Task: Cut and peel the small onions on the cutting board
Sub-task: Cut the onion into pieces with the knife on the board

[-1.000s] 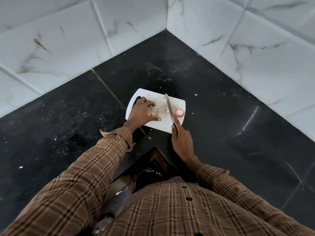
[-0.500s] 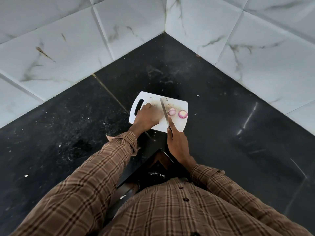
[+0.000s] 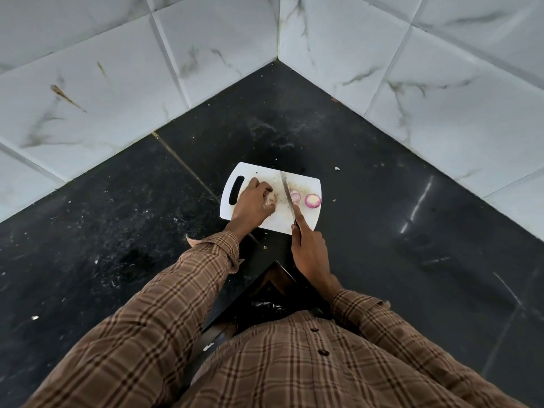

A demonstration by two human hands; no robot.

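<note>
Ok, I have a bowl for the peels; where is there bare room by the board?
Black counter is bare right of the cutting board, and left of its handle slot. On the board it is crowded: left hand, knife, onion halves.

We have a single head-worn, wide-angle view. It looks forward and steeply down from above the chest onto a black worktop (image 3: 382, 231) set in a tiled wall (image 3: 147, 83) corner. The cutting board (image 3: 273, 219) sits near frame centre, at arm's reach. Both sleeves enter from the bottom edge.
</note>
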